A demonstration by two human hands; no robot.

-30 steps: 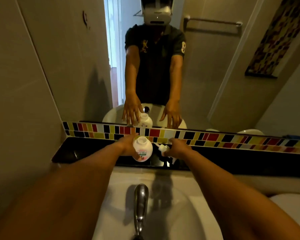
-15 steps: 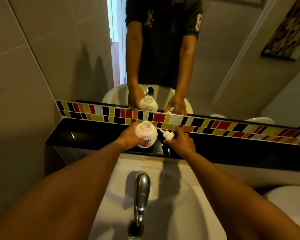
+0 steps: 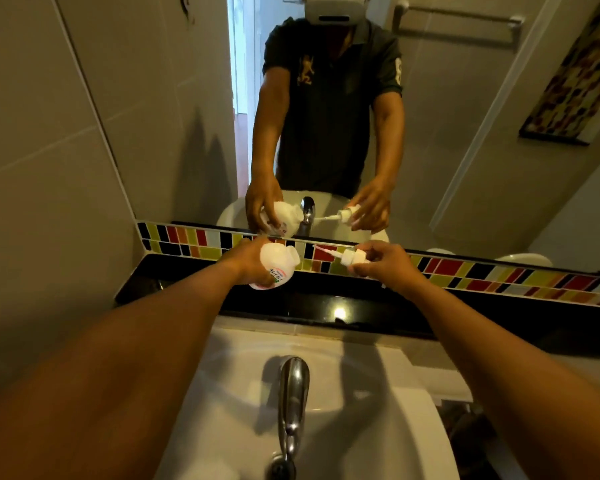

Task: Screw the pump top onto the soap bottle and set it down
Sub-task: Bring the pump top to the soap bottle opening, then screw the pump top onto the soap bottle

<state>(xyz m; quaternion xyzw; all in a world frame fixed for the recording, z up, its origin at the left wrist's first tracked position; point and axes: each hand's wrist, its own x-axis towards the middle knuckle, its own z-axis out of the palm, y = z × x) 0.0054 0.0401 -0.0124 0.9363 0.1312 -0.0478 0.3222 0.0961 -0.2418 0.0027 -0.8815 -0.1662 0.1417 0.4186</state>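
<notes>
Your left hand [image 3: 248,261] wraps around the soap bottle [image 3: 276,266], fingers curled about its round white body, and holds it in the air above the black ledge [image 3: 361,303] that runs along the back of the sink [image 3: 229,393]. The bottle is tilted, its open neck turned to the right, toward your other hand; a label with red and green print shows on its lower side. The neck carries no cap.

Your right hand [image 3: 383,263] pinches the pump top [image 3: 352,257] between the fingertips, gripping the white collar. The pump top lies nearly level, with its thin dip tube [image 3: 326,251] pointing left at the bottle's neck. The tube's tip is near the neck but apart from it; the two parts do not touch. Both are held above the middle stretch of the ledge, in front of the band of coloured tiles [image 3: 482,271] under the mirror [image 3: 326,116].

The ledge below the hands is glossy and shows a bright spot of reflected light. The chrome tap [image 3: 293,403] rises at the sink's near edge, in line with the gap between your hands.

The mirror repeats the arrangement: the tilted bottle in one hand, the pump top with its tube in the other, clearly apart. It also shows a dark short-sleeved shirt [image 3: 329,98] and a towel rail [image 3: 458,15] on the wall behind.
</notes>
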